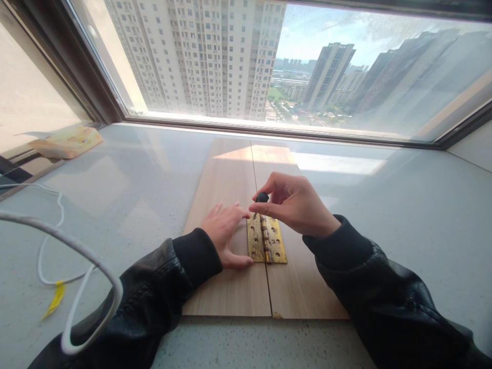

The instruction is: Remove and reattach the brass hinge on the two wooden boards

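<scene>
A worn brass butt hinge [275, 241] lies unfolded across the seam between two pale wooden boards, its knuckle along the gap. My left hand [225, 230] rests on the left board [215, 287] with fingers spread, the thumb and fingertips at the hinge's left edge. Above the hinge's top end, my right hand [294, 202] pinches the black handle of a small screwdriver [262, 197] between thumb and fingers. Its short shaft points down at the upper left of the hinge; whether the tip sits in a hole, I cannot tell. Several holes show in both leaves.
The right board [303, 287] has a chipped front corner at the seam. Both boards lie on a speckled white sill [154, 179] below a large window. A white cable [96, 261] with a yellow tag loops at left, partly before my left sleeve. A tissue pack [71, 142] lies back left.
</scene>
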`<state>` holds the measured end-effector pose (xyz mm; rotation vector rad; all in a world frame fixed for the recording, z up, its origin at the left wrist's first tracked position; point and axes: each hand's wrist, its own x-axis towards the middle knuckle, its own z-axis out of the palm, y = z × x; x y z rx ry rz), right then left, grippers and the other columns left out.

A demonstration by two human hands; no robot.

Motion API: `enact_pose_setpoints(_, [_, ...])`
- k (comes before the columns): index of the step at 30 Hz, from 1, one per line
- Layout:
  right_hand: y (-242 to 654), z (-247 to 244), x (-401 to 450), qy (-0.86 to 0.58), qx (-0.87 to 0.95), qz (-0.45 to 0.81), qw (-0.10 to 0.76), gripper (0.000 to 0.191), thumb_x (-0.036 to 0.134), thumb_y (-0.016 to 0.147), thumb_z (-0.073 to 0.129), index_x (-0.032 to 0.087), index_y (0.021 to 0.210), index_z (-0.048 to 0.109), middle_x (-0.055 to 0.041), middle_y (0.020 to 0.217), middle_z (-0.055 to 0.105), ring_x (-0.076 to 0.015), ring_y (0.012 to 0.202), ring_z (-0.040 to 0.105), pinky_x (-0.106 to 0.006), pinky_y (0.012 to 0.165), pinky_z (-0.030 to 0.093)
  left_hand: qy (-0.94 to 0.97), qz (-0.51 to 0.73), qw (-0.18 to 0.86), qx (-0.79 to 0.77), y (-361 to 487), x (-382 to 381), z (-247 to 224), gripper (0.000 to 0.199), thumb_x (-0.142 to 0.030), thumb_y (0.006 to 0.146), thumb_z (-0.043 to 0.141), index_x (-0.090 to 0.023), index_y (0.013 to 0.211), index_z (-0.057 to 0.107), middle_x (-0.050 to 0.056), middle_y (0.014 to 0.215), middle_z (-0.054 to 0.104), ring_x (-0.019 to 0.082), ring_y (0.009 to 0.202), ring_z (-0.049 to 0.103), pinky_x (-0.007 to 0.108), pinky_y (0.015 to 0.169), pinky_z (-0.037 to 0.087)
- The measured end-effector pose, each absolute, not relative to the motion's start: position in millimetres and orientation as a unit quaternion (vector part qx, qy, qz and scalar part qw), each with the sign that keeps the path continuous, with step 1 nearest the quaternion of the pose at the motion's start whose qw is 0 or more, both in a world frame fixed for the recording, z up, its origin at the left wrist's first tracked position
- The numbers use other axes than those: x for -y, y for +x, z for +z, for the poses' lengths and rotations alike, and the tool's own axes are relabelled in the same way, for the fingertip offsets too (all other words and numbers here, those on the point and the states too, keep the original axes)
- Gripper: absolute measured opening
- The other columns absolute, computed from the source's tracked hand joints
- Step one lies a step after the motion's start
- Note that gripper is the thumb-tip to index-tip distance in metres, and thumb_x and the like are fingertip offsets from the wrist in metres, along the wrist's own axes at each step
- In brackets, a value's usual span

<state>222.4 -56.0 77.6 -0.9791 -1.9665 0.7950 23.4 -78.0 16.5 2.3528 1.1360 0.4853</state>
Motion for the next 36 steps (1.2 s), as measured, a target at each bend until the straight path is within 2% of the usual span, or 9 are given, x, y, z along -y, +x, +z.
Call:
enact_pose_setpoints(3, [218.0, 76.9, 59.0, -0.378, 0.777, 0.309, 0.396, 0.026, 0.031, 0.068, 0.08, 0.015, 0.086, 0.068, -0.0024, 0.075, 0.069, -0.0057, 0.047, 0.045, -0.023, 0.043, 0.037, 0.858, 0.176, 0.24, -0.418, 24.5, 78.4, 17.2, 0.078, -0.053, 0.054, 0.076, -0.021, 0.118, 0.044, 0.017, 0.136, 0.053, 0.043, 0.134, 0.038, 0.07, 0.111, 0.008])
enact_pose_setpoints(6, [216.7, 77.7, 60.0, -0.362, 0.758, 0.379, 0.387, 0.029, 0.032, 0.073, 0.076, 0.016, 0.097, 0.072, -0.0047, 0.081, 0.071, -0.0084, 0.052, 0.053, -0.024, 0.047, 0.044, 0.857, 0.183, 0.241, -0.416, 25.2, 79.3, 17.5, 0.077, -0.051, 0.055, 0.076, -0.022, 0.118, 0.044, 0.014, 0.133, 0.055, 0.043, 0.133, 0.039, 0.07, 0.111, 0.008])
enact_pose_setpoints(12, [223.2, 83.3, 59.0, -0.331, 0.705, 0.518, 0.353, 0.022, 0.025, 0.079, 0.067, 0.015, 0.099, 0.071, -0.0075, 0.093, 0.072, -0.0088, 0.055, 0.06, -0.021, 0.044, 0.044, 0.858, 0.19, 0.244, -0.41, 24.8, 80.2, 16.5, 0.075, -0.05, 0.054, 0.077, -0.024, 0.116, 0.043, 0.013, 0.134, 0.054, 0.041, 0.137, 0.034, 0.07, 0.11, 0.009])
enact_pose_setpoints(14, [225.5, 83.6, 58.7, -0.327, 0.712, 0.522, 0.338, 0.023, 0.024, 0.082, 0.063, 0.014, 0.101, 0.071, -0.0062, 0.085, 0.072, -0.0092, 0.056, 0.061, -0.02, 0.044, 0.043, 0.858, 0.19, 0.246, -0.409, 24.6, 80.1, 16.1, 0.075, -0.049, 0.054, 0.078, -0.024, 0.116, 0.043, 0.013, 0.135, 0.054, 0.041, 0.137, 0.034, 0.07, 0.11, 0.009])
enact_pose_setpoints(20, [225.8, 79.8, 55.4, -0.307, 0.7, 0.541, 0.352, 0.025, 0.028, 0.071, 0.078, 0.013, 0.089, 0.068, -0.0069, 0.086, 0.072, -0.0104, 0.057, 0.061, -0.027, 0.053, 0.053, 0.859, 0.185, 0.242, -0.412, 24.9, 79.9, 16.0, 0.078, -0.05, 0.055, 0.076, -0.023, 0.12, 0.044, 0.013, 0.135, 0.054, 0.042, 0.136, 0.035, 0.07, 0.111, 0.009])
enact_pose_setpoints(24, [223.5, 78.3, 54.9, -0.337, 0.714, 0.491, 0.368, 0.026, 0.028, 0.066, 0.082, 0.014, 0.079, 0.064, -0.0047, 0.076, 0.07, -0.0113, 0.057, 0.059, -0.026, 0.051, 0.048, 0.859, 0.182, 0.24, -0.413, 25.4, 79.7, 16.7, 0.081, -0.05, 0.055, 0.076, -0.024, 0.123, 0.042, 0.015, 0.137, 0.052, 0.041, 0.138, 0.032, 0.07, 0.111, 0.009])
enact_pose_setpoints(29, [217.4, 74.4, 58.2, -0.381, 0.699, 0.435, 0.422, 0.034, 0.03, 0.061, 0.085, 0.017, 0.072, 0.056, -0.0012, 0.069, 0.065, -0.0119, 0.056, 0.057, -0.026, 0.05, 0.043, 0.858, 0.176, 0.241, -0.417, 26.5, 79.8, 19.6, 0.078, -0.05, 0.055, 0.076, -0.022, 0.12, 0.043, 0.015, 0.134, 0.054, 0.043, 0.134, 0.038, 0.07, 0.112, 0.008])
enact_pose_setpoints(33, [214.6, 74.1, 59.9, -0.376, 0.706, 0.43, 0.419, 0.028, 0.033, 0.069, 0.079, 0.017, 0.086, 0.063, -0.0014, 0.075, 0.063, -0.0096, 0.056, 0.052, -0.025, 0.05, 0.039, 0.858, 0.176, 0.239, -0.419, 26.7, 80.6, 21.1, 0.077, -0.05, 0.056, 0.076, -0.02, 0.119, 0.043, 0.014, 0.131, 0.056, 0.043, 0.132, 0.04, 0.07, 0.112, 0.008])
enact_pose_setpoints(36, [217.9, 77.0, 58.7, -0.36, 0.721, 0.459, 0.374, 0.023, 0.034, 0.076, 0.073, 0.017, 0.089, 0.067, 0.0001, 0.069, 0.059, -0.0083, 0.054, 0.044, -0.024, 0.048, 0.033, 0.857, 0.176, 0.24, -0.42, 26.2, 81.2, 20.9, 0.077, -0.05, 0.056, 0.076, -0.02, 0.118, 0.043, 0.014, 0.132, 0.055, 0.042, 0.133, 0.039, 0.069, 0.111, 0.009])
